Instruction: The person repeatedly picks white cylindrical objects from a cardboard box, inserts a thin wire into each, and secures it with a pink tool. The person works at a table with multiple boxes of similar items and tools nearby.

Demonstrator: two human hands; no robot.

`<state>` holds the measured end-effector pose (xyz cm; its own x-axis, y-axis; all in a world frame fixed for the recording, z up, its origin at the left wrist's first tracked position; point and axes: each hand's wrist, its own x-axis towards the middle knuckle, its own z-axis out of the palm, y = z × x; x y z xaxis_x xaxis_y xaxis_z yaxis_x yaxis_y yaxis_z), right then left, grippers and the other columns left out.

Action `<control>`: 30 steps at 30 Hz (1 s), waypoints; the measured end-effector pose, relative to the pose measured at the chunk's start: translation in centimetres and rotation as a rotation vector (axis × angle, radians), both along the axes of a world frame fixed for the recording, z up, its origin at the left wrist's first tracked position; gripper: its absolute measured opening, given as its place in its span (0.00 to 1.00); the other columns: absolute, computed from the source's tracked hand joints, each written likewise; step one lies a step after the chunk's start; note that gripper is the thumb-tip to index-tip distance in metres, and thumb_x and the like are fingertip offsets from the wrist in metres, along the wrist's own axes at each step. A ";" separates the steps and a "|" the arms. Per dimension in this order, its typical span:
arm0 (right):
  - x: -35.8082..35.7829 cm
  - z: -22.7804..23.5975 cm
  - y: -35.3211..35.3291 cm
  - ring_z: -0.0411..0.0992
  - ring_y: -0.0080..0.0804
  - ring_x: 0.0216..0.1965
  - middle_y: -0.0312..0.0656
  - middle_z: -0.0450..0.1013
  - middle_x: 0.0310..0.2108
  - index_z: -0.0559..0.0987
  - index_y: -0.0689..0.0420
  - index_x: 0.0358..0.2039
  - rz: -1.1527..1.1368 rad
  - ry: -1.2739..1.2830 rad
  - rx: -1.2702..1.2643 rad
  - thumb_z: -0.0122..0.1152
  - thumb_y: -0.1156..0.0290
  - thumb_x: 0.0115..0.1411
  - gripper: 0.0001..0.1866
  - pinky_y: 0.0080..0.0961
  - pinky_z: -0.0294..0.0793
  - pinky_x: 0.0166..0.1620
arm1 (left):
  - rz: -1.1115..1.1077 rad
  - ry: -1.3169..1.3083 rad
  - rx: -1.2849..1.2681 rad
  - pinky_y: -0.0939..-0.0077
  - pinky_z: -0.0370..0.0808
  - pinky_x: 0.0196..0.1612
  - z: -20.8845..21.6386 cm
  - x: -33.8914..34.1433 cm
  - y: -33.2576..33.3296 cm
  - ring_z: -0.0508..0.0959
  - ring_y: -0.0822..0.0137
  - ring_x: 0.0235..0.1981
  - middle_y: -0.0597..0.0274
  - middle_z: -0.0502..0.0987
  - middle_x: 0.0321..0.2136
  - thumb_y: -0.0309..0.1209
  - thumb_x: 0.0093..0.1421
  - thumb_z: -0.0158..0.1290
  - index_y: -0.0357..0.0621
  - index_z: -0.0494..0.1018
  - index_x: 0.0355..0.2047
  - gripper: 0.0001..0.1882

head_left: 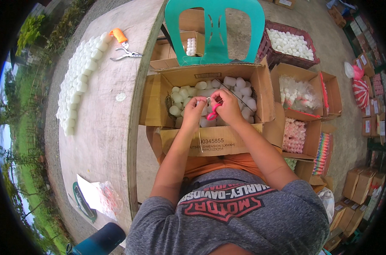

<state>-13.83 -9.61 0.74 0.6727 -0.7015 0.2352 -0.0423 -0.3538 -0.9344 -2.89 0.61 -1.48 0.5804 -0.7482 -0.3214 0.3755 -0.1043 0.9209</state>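
My left hand [193, 114] is closed in a pinch over an open cardboard box [218, 138]. A thin white string [200, 135] hangs from it across the box's near flap. Right beside it, my right hand [229, 109] is closed on pink-handled scissors [214, 111], whose blades I cannot make out. Between the fingertips of both hands is a small whitish piece, too small to name. Below them, white rounded cylindrical pieces [175, 110] fill the box. A thin dark rod [242, 101] lies slanted across the box to the right.
On the table [103, 157] to the left are rows of white cylinders [80, 80], orange-handled pliers [125, 53] and a dark blue tumbler [100, 240]. A green plastic chair [214, 38] stands beyond the box. On the right are a crate of white pieces [288, 44] and several cardboard boxes [297, 112].
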 end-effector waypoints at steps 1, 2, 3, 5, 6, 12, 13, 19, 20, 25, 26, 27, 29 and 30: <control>0.2 0.0 0.1 0.72 0.37 0.30 0.43 0.72 0.30 0.75 0.60 0.32 0.020 -0.019 0.073 0.62 0.78 0.50 0.08 0.28 0.72 0.32 | 0.011 0.032 -0.032 0.83 0.68 0.35 -0.1 0.1 0.0 0.72 0.76 0.34 0.66 0.74 0.34 0.30 0.61 0.50 0.41 0.71 0.38 0.08; 0.3 0.0 0.2 0.72 0.37 0.31 0.44 0.72 0.30 0.76 0.59 0.33 0.040 -0.037 0.145 0.62 0.77 0.51 0.08 0.29 0.72 0.33 | 0.021 0.064 -0.064 0.84 0.69 0.34 -0.2 0.1 0.1 0.73 0.76 0.34 0.66 0.74 0.34 0.30 0.61 0.50 0.41 0.71 0.38 0.07; 0.3 0.0 0.1 0.73 0.37 0.30 0.44 0.72 0.31 0.76 0.60 0.34 0.067 -0.028 0.071 0.61 0.77 0.52 0.08 0.28 0.72 0.33 | 0.031 0.097 -0.096 0.84 0.69 0.33 -0.1 0.1 0.1 0.73 0.76 0.33 0.66 0.74 0.33 0.30 0.61 0.51 0.41 0.71 0.38 0.07; 0.2 0.0 -0.2 0.73 0.35 0.30 0.44 0.73 0.31 0.77 0.60 0.36 0.121 -0.010 -0.077 0.61 0.75 0.53 0.08 0.27 0.73 0.32 | 0.008 0.097 -0.069 0.83 0.69 0.35 0.3 0.1 0.2 0.72 0.76 0.34 0.67 0.74 0.34 0.29 0.60 0.51 0.41 0.72 0.36 0.07; 0.1 0.0 -0.2 0.74 0.33 0.29 0.43 0.74 0.31 0.77 0.60 0.36 0.112 0.003 -0.065 0.61 0.75 0.54 0.08 0.26 0.73 0.32 | -0.003 0.097 -0.056 0.82 0.69 0.36 0.5 0.1 0.3 0.71 0.76 0.35 0.67 0.73 0.34 0.29 0.59 0.52 0.41 0.73 0.36 0.06; -0.4 0.5 -0.5 0.72 0.20 0.25 0.37 0.75 0.28 0.77 0.63 0.34 0.122 0.076 0.314 0.60 0.75 0.56 0.06 0.19 0.72 0.28 | 0.021 -0.459 -0.056 0.82 0.69 0.38 0.3 -0.3 -0.1 0.72 0.74 0.37 0.65 0.73 0.36 0.30 0.59 0.53 0.37 0.75 0.33 0.08; -0.4 1.2 -0.6 0.70 0.17 0.24 0.36 0.74 0.26 0.77 0.63 0.34 0.131 0.069 0.354 0.60 0.76 0.56 0.06 0.17 0.71 0.27 | -0.026 -0.491 -0.029 0.81 0.70 0.37 0.3 0.2 -0.2 0.73 0.73 0.37 0.64 0.73 0.36 0.30 0.59 0.53 0.37 0.75 0.33 0.08; -0.6 0.5 -1.0 0.68 0.13 0.23 0.34 0.74 0.24 0.77 0.64 0.33 0.126 0.086 0.391 0.61 0.78 0.55 0.05 0.13 0.69 0.25 | -0.238 -0.287 0.027 0.79 0.71 0.40 3.9 1.6 -0.3 0.73 0.74 0.38 0.64 0.75 0.37 0.29 0.59 0.53 0.37 0.73 0.39 0.10; -0.6 0.2 -1.1 0.68 0.13 0.23 0.34 0.74 0.24 0.77 0.64 0.33 0.111 0.077 0.355 0.61 0.78 0.55 0.05 0.13 0.69 0.25 | -0.279 -0.354 0.050 0.79 0.71 0.41 4.3 1.5 -0.2 0.73 0.73 0.37 0.64 0.75 0.37 0.29 0.59 0.53 0.37 0.73 0.39 0.10; -0.6 0.4 -1.0 0.68 0.13 0.23 0.33 0.74 0.23 0.77 0.63 0.30 0.122 0.134 0.385 0.61 0.78 0.54 0.04 0.13 0.69 0.25 | -0.378 -0.801 -0.015 0.77 0.71 0.40 3.4 2.6 0.4 0.75 0.70 0.36 0.60 0.76 0.37 0.28 0.57 0.55 0.38 0.73 0.36 0.08; -0.6 0.3 -1.0 0.68 0.13 0.23 0.33 0.74 0.23 0.77 0.63 0.30 0.124 0.144 0.352 0.61 0.78 0.54 0.03 0.13 0.69 0.25 | -0.355 -0.821 -0.015 0.76 0.71 0.40 3.3 2.7 0.4 0.75 0.69 0.36 0.60 0.76 0.37 0.28 0.57 0.55 0.37 0.73 0.35 0.08; -0.7 0.1 -1.0 0.68 0.13 0.23 0.33 0.74 0.23 0.77 0.63 0.30 0.119 0.130 0.339 0.61 0.78 0.53 0.04 0.13 0.68 0.25 | -0.335 -0.841 -0.018 0.76 0.71 0.40 3.5 2.6 0.3 0.75 0.68 0.37 0.59 0.77 0.37 0.28 0.57 0.55 0.37 0.73 0.34 0.07; -0.9 -0.3 -1.2 0.68 0.13 0.23 0.33 0.74 0.23 0.77 0.63 0.30 0.111 0.102 0.313 0.62 0.78 0.53 0.04 0.13 0.68 0.24 | -0.283 -0.901 -0.013 0.76 0.72 0.40 4.1 2.8 0.2 0.75 0.69 0.37 0.60 0.77 0.36 0.28 0.57 0.55 0.38 0.73 0.33 0.07; -0.8 -0.1 -1.1 0.68 0.13 0.23 0.33 0.74 0.23 0.77 0.63 0.30 0.110 0.111 0.336 0.62 0.78 0.53 0.04 0.13 0.68 0.25 | -0.253 -0.935 -0.006 0.76 0.72 0.40 4.4 2.9 0.3 0.75 0.69 0.37 0.60 0.77 0.36 0.28 0.57 0.55 0.38 0.74 0.32 0.06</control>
<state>-14.66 -10.71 0.63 0.7569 -0.6493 -0.0743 -0.1284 -0.0363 -0.9911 -0.01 0.89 2.93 0.4208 -0.8865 0.1924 -0.5417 -0.0755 0.8372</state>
